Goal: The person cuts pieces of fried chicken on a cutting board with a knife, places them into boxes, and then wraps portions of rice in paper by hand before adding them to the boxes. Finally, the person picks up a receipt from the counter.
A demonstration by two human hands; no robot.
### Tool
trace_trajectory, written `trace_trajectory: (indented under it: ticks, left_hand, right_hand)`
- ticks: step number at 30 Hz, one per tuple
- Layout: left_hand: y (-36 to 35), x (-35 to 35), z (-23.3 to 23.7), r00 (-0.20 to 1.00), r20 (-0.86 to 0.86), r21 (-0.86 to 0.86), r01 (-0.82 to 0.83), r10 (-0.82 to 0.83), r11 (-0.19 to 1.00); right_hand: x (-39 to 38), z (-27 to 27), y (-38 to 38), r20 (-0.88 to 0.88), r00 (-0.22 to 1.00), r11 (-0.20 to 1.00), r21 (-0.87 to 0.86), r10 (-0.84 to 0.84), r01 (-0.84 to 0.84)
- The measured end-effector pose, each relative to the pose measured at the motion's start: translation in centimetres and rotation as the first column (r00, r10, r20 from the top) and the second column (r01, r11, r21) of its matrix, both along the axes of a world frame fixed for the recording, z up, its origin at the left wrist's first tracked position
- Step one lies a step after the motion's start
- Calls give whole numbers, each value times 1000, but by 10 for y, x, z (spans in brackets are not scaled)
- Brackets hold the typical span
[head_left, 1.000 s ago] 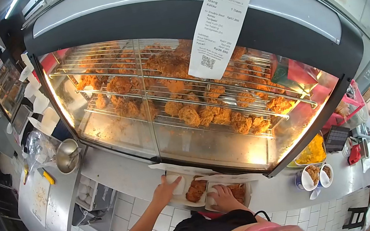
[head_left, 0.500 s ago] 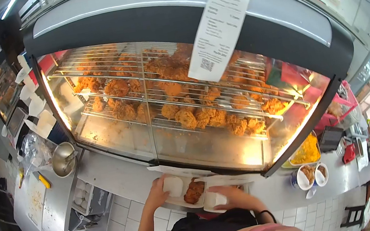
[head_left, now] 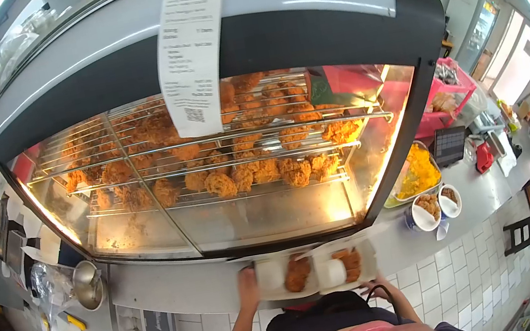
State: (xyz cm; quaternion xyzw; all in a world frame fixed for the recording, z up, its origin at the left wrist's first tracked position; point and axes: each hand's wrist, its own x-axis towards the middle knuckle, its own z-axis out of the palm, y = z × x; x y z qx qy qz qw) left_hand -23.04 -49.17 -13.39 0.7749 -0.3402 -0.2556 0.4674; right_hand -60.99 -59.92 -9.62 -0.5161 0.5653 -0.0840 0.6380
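Observation:
Two open takeaway boxes stand side by side at the counter's front edge, below the glass case. In the left takeaway box lie a white rounded packet and a browned piece of fried chicken. The right takeaway box holds another white packet and fried chicken. My left hand is closed at the outer side of the left box. At the near right corner of the right box, my right hand grips its edge, partly blurred, with a dark band at the wrist.
A heated glass case with fried chicken on wire racks fills the middle. From its top hangs a printed receipt. Right of it are two paper tubs and a tray of yellow food. Left stand a metal bowl and a yellow-handled knife.
My hands have left the white packets inside the boxes and moved to the boxes' outer sides. Both packets now show fully. The view has swung right.

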Motion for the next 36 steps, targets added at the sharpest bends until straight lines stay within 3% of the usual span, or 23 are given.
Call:
trace_trajectory:
  ticks: [1, 2, 3, 5, 7, 8, 9, 10, 11, 14, 18, 20, 21, 22, 23, 24, 25, 26, 27, 30, 32, 35, 36]
  left_hand:
    - [4, 0, 21, 1000, 11, 18, 10, -10, 1000]
    - [3, 1, 66, 866, 219, 278, 386, -449, 880]
    - [-1, 0, 113, 523, 266, 566, 595, -810, 570]
    - [-15, 27, 206, 503, -165, 82, 864, -848, 497]
    - [-25, 37, 314, 718, 447, -210, 664, -534, 717]
    - [-29, 40, 349, 708, 706, -351, 365, -12, 862]
    - [-47, 63, 372, 380, 813, -557, 283, 441, 781]
    - [-64, 78, 408, 311, 781, -620, 276, 542, 735]
    - [-84, 91, 445, 82, 794, -580, 398, 603, 710]
    - [-147, 108, 509, -54, 933, -272, 544, 356, 794]
    - [-178, 88, 499, -185, 956, -67, 616, 226, 785]
    - [-174, 59, 457, 198, 930, -367, 525, 309, 768]
    - [-159, 35, 428, 595, 785, -440, 342, 171, 830]
    - [-147, -4, 403, 686, 661, -318, -112, 305, 942]
    - [-130, -39, 361, 545, 832, -119, 348, -98, 930]
    - [-113, -80, 322, 227, 880, 157, 692, -418, 705]
    - [-100, -153, 304, 579, 489, 233, 634, -652, 737]
    - [-101, -204, 281, 336, 546, 264, 800, -767, 539]
    - [-108, -236, 251, 111, 719, 260, 873, -687, 413]
    - [-129, -272, 149, 42, 711, 481, 699, -702, 529]
    - [-139, -274, 98, 352, 629, 593, 359, -693, 721]
    - [-104, -277, 43, 482, 731, 386, 292, -484, 875]
    - [-99, -305, 81, 585, 639, 401, 300, -499, 865]
  right_hand:
    - [-11, -20, 3, -16, 976, 976, -15, -218, 218]
    - [-22, -34, -1, 107, 931, 929, -92, -350, 360]
    - [-39, -44, -7, 13, 951, 936, -171, -309, 307]
    - [-42, -8, -10, -70, 945, 930, -212, -320, 299]
    - [-41, 20, -11, -82, 936, 933, -146, -342, 328]
    - [-40, 26, -10, -88, 928, 930, -96, -363, 355]
    - [-43, 27, -10, -88, 930, 932, -99, -358, 350]
    - [-47, 27, -10, -70, 945, 944, -107, -319, 311]
    - [-52, 26, -7, -54, 955, 952, -113, -292, 284]
    - [-72, 6, 18, -30, 940, 931, -150, -341, 333]
    - [-91, -6, 50, 88, 949, 949, -63, -302, 308]
    - [-107, -19, 58, 92, 977, 962, -179, -190, 204]
    - [-116, -17, 56, 68, 987, 959, -239, -143, 156]
    - [-127, -13, 53, 69, 986, 962, -220, -151, 163]
    - [-137, -7, 49, 73, 983, 954, -242, -166, 179]
    - [-149, -2, 47, 82, 982, 945, -268, -172, 188]
    - [-164, 2, 45, 91, 983, 949, -262, -156, 175]
    - [-181, 6, 40, 67, 985, 942, -289, -159, 171]
    - [-197, 12, 39, 41, 985, 933, -315, -169, 173]
    - [-252, 27, 31, -9, 991, 937, -326, -135, 125]
    - [-284, 26, 30, -14, 992, 936, -331, -127, 115]
    - [-325, 25, 23, 13, 979, 911, -363, -203, 194]
    - [-332, 25, 21, 38, 967, 898, -363, -253, 250]
